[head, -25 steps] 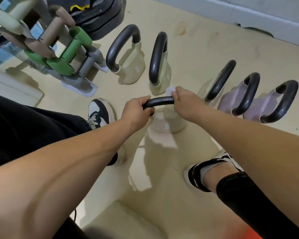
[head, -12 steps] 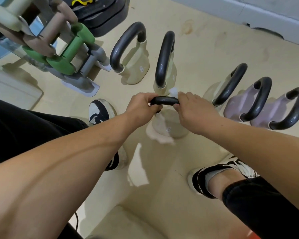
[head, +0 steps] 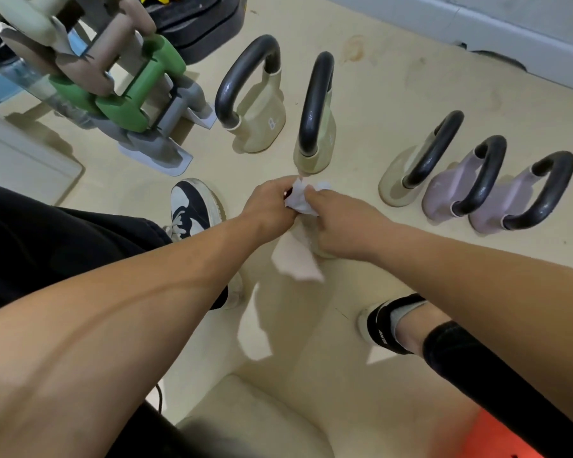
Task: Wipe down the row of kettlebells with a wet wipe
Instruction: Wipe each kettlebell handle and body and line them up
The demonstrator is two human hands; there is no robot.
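Note:
A row of black-handled kettlebells stands on the floor: two beige ones (head: 262,123) (head: 315,153) on the left, then a gap, then a third beige one (head: 397,183) and two purple ones (head: 444,196) (head: 497,213). One more beige kettlebell (head: 323,253) stands nearer me, mostly hidden under my hands. My left hand (head: 272,203) is curled round its handle. Pressed right up against it, my right hand (head: 341,223) holds a crumpled white wet wipe (head: 300,196) round that same handle, so the handle is almost fully covered.
A rack of green, tan and cream dumbbells (head: 113,81) stands at the left, with black weight plates (head: 199,24) behind it. My two shoes (head: 192,206) (head: 381,328) flank the near kettlebell. A wall skirting (head: 510,31) runs along the back right.
My right hand has slid the wipe left along the handle until it meets my left hand. The bare black stretch of handle between the hands is now covered.

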